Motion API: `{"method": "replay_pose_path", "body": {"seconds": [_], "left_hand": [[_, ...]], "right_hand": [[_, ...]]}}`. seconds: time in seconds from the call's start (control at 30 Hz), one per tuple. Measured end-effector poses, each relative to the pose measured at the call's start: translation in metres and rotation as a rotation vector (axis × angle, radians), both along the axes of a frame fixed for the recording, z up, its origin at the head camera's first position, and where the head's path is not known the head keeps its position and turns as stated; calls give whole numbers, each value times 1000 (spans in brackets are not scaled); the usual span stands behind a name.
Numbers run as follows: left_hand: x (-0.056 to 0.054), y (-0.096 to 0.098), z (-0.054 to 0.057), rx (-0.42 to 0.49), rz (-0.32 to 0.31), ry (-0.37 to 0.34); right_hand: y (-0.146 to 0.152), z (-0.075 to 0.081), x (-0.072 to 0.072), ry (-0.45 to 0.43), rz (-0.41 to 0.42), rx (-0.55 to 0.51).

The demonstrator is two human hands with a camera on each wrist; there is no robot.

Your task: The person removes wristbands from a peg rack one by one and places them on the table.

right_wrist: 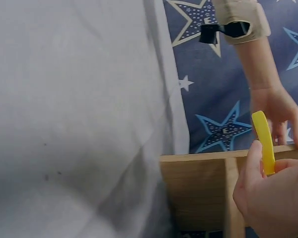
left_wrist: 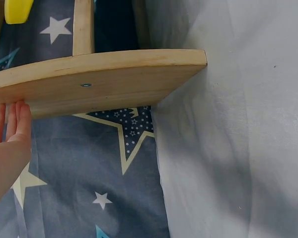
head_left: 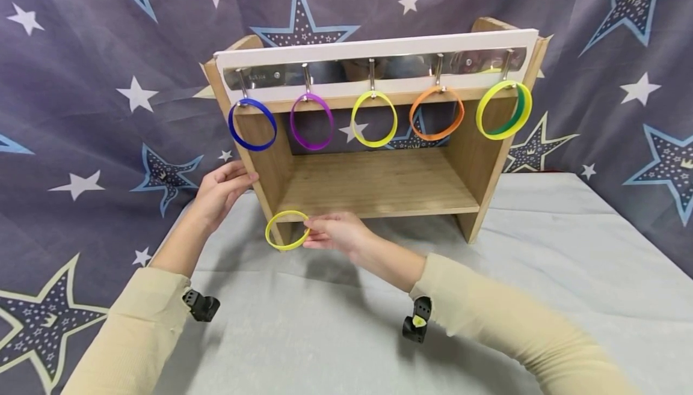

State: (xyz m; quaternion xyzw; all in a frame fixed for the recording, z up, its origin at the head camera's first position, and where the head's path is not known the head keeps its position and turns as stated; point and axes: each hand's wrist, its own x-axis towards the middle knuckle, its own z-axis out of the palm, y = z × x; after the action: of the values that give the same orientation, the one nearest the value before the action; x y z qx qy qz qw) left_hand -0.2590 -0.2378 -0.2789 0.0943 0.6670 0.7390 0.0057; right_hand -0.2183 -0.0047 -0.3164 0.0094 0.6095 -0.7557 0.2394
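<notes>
My right hand (head_left: 341, 235) pinches a yellow wristband (head_left: 267, 235) between thumb and fingers, in front of the lower left corner of a wooden shelf (head_left: 379, 181). In the right wrist view this wristband (right_wrist: 264, 141) appears edge-on. Straight fingers of my left hand (head_left: 219, 193) rest against the outer face of the shelf's left side panel (left_wrist: 119, 87), the thumb at its front edge. Above, wristbands hang from metal hooks on a white rail: blue (head_left: 233, 127), purple (head_left: 293, 124), yellow (head_left: 355, 124), orange (head_left: 414, 124), and at the far right yellow (head_left: 480, 119) with green (head_left: 517, 115).
The shelf stands on a table with a grey-white cloth (head_left: 303, 335). A dark star-patterned curtain (head_left: 135, 52) hangs behind and to both sides. Each sleeve carries a small black wrist camera, one left (head_left: 201, 306) and one right (head_left: 415, 323).
</notes>
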Motion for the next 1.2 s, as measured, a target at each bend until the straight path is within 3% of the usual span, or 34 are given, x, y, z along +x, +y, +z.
{"method": "replay_pose_path", "body": {"seconds": [0.67,0.9,1.2], "left_hand": [[-1,1,-2,37,-7,14],[-1,1,-3,48,-14,18],[0,1,-1,32,-11,7]], "right_hand": [[-19,-54,17,-68,34,122],[-29,-63,25,-71,16,141],[-40,-70,29,-7,-27,208]]}}
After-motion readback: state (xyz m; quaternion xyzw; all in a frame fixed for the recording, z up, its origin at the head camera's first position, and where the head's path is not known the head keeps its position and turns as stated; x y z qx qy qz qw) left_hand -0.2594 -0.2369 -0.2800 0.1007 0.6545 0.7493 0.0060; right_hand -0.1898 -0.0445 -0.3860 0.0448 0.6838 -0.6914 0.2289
